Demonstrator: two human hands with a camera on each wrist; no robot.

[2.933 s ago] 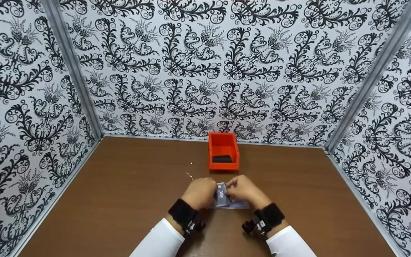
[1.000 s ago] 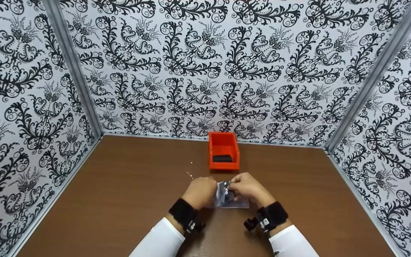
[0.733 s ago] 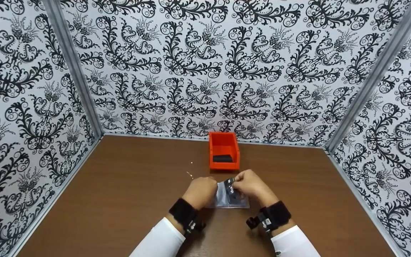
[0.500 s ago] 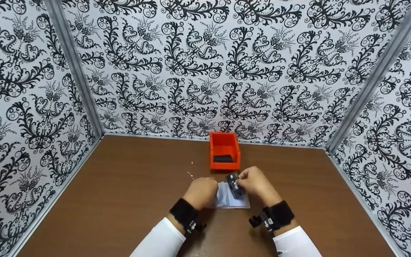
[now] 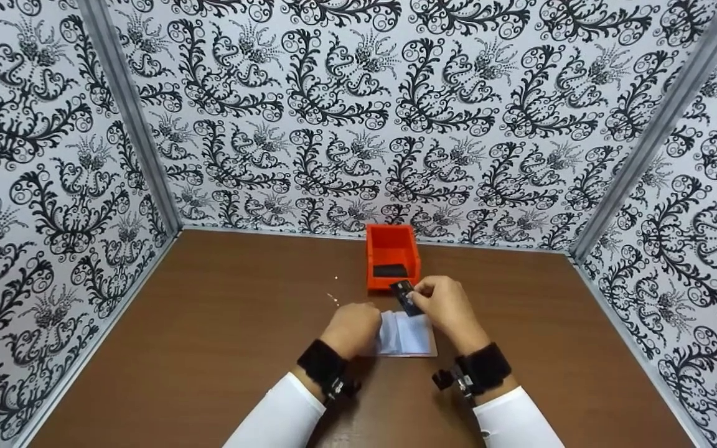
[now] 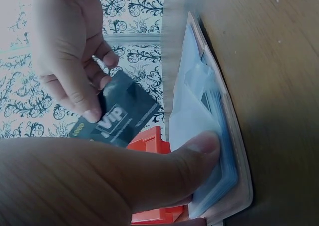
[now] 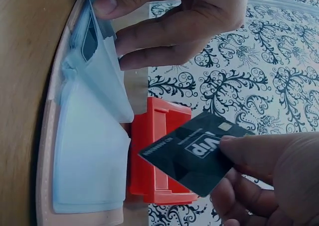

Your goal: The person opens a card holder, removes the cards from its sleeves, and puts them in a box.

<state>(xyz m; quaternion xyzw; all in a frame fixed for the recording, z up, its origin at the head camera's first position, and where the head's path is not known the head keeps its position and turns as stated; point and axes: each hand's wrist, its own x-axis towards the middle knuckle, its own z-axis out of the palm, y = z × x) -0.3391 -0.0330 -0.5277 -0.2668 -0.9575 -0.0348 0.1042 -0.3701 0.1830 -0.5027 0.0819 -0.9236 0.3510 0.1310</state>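
Observation:
My right hand (image 5: 450, 308) pinches a black card (image 7: 194, 154) marked "Vip", with a chip on it, between thumb and fingers. The card is tilted in the air, over the far edge of an open card holder (image 5: 416, 336). That holder lies on the table, with a pinkish cover and clear plastic sleeves (image 7: 92, 151). My left hand (image 5: 351, 330) grips its left-side sleeves, the thumb on top in the left wrist view. A dark card shows inside the gripped sleeves. From the head view, the left fingertips are hidden behind the hand.
Behind the card holder stands a red bin (image 5: 394, 284), with a flat dark thing (image 5: 389, 270) inside. Several tiny pale bits (image 5: 333, 298) lie on the brown table (image 5: 240, 348), left of the bin. Patterned walls (image 5: 346, 124) enclose the back and sides.
The right hand has drawn the black card up and away from the card holder's sleeves, toward the bin. Clear sleeves now show where it was. The left hand keeps its grip in place.

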